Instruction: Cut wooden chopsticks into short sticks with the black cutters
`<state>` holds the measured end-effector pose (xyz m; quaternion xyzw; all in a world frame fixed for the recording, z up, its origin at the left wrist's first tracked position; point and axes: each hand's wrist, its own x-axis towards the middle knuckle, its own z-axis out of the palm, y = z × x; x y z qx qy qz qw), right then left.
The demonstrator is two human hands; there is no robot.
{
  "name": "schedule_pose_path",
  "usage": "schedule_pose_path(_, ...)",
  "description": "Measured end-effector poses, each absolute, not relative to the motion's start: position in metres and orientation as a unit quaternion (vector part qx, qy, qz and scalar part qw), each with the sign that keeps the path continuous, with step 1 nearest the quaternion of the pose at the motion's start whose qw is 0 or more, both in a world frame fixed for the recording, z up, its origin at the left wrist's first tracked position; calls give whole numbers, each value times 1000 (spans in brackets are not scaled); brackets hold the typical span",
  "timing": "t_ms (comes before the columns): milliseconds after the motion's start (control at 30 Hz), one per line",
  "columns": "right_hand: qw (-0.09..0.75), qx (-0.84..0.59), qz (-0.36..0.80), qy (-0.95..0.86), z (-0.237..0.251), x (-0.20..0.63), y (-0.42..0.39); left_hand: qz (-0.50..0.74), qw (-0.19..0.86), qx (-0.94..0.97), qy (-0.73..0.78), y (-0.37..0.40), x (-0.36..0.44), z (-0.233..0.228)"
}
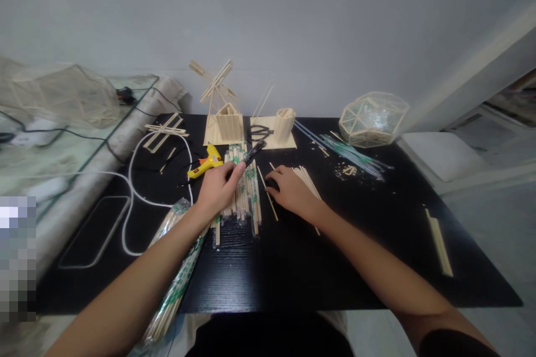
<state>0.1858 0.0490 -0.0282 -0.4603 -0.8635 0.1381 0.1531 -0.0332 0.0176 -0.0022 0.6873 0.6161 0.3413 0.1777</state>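
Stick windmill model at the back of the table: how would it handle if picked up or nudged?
The windmill model is probably light: it looks built only of thin wooden sticks. Likely fragile, since the blades stick out on slim spars above the house. It seems to sit on a flat base, so a nudge would more likely slide it than tip it.

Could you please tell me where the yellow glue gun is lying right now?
The yellow glue gun lies on the black table, left of centre, just beyond the left hand and in front of the small stick windmill house.
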Motion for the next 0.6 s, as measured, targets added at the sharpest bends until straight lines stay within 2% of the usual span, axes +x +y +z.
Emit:
schedule_pose_path(100, 144, -467, 147, -860, -27, 186, 49, 342, 176, 688, 615, 17, -33, -2)
schedule_pose_path(267, 151, -446, 89, -878, -25, 184, 47, 339, 177, 690, 614, 18, -33, -2)
schedule_pose_path(600, 74, -453, 97, -883, -20, 190, 49, 336, 183, 689, 616, 18, -34, -3)
